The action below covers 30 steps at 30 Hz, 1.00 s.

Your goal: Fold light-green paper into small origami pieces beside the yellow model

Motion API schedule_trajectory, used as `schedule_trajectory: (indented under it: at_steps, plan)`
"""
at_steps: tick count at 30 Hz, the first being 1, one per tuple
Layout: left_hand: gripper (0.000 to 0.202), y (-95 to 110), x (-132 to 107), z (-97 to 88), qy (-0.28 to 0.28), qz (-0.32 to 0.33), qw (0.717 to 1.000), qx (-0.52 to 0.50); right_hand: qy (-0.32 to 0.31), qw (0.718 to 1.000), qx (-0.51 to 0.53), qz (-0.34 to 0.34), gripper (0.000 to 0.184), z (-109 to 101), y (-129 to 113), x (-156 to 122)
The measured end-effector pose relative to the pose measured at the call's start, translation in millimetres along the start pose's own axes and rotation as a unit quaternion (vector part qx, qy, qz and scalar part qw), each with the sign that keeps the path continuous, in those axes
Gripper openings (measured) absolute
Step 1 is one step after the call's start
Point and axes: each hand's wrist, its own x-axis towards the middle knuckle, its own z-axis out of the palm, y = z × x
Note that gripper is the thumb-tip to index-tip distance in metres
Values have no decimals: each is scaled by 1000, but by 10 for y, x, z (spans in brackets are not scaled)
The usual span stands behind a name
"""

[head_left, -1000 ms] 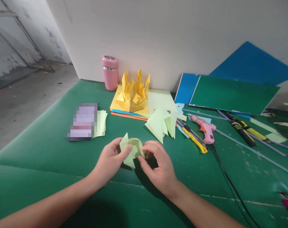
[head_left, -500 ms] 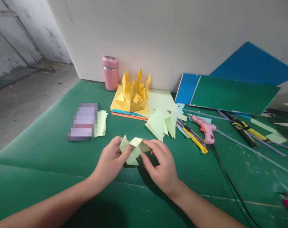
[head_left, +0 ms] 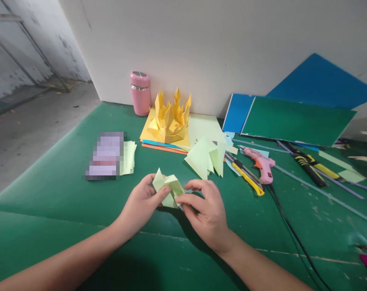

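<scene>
**Head view: folded pale green paper [head_left: 173, 184] over a green worktop [head_left: 59, 190]**

Left hand [head_left: 145, 198], yours: closed on the paper's left part, thumb laid across the near face, fingers behind.

Right hand [head_left: 206, 214], yours: fingers curled, thumb and index finger drawn narrow on the paper's lower right edge.

Paper, one piece: between your two hands, raised off the surface, tilted, one pointed corner standing up at its left.

Beyond your right hand: pale green folded pieces [head_left: 201, 155], lying at the front of a paper stack [head_left: 148, 131]. The stack shows a yellow sheet uppermost at left and carries a yellow paper crown [head_left: 171, 127]. Pink flask [head_left: 141, 97], upright, behind the stack's left end.

To your left: one pixelated item [head_left: 107, 151], contents unreadable; pale green slips [head_left: 129, 157] along its right side.

To your right: yellow-handled cutter [head_left: 246, 176]; pink glue gun [head_left: 263, 163] with black cord [head_left: 292, 230]; black-and-yellow tool [head_left: 310, 167]; green board [head_left: 298, 121], leaning at the back.
</scene>
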Motion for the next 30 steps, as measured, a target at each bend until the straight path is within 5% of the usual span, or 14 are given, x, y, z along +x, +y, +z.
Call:
schedule_trajectory:
  at_steps: [18,30]
  plan:
    - [42,-25,5,-9,-22,-54,991,-123,-19,986,-105,-126,24,-42,-18,30]
    - [41,1,-9,-6,-40,-56,992,-110,-35,983,-129,-129,29,-27,-20,31]
